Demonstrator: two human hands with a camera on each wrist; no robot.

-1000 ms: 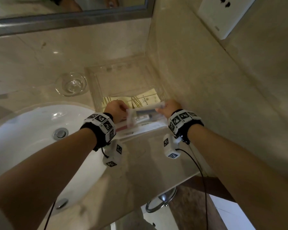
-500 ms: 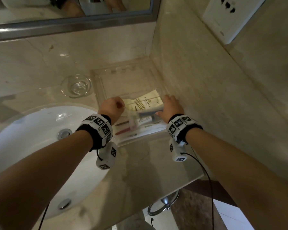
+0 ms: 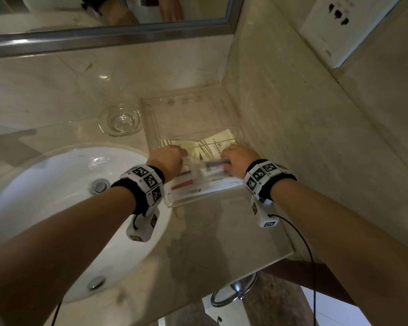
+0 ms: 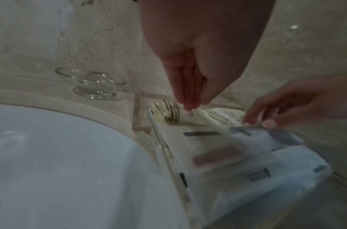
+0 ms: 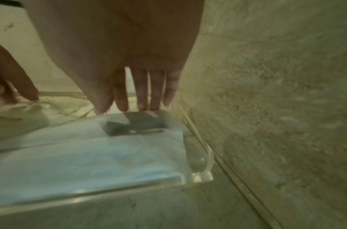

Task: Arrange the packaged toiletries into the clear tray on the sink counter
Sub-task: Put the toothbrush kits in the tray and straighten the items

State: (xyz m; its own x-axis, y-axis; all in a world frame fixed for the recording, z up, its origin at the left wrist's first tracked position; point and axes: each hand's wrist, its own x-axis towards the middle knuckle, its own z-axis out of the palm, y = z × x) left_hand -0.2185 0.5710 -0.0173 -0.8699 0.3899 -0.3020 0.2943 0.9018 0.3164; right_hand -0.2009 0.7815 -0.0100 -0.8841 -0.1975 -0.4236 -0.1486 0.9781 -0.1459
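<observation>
The clear tray (image 3: 199,200) sits on the counter against the right wall, beside the sink. Inside it lie cream striped packets (image 3: 213,144) at the back and white toothbrush packets (image 3: 198,187) in front. A clear packet with a dark item (image 5: 133,124) lies on top of the white ones. My right hand (image 5: 129,106) reaches down with straight fingers, its tips touching that packet's far edge. My left hand (image 4: 192,105) points down with straight fingers close together, and its tips touch a cream packet (image 4: 217,117) near the tray's left wall (image 4: 138,122).
A small glass dish (image 3: 119,120) stands left of the tray's back end. The white sink basin (image 3: 57,196) lies to the left. The marble wall (image 3: 292,114) runs tight along the tray's right side. A mirror (image 3: 104,20) hangs behind, and the counter edge (image 3: 280,255) is near.
Both hands moved forward and down into the tray with the clear packet. It was held up between them; now it lies on the white packets with only fingertips on it.
</observation>
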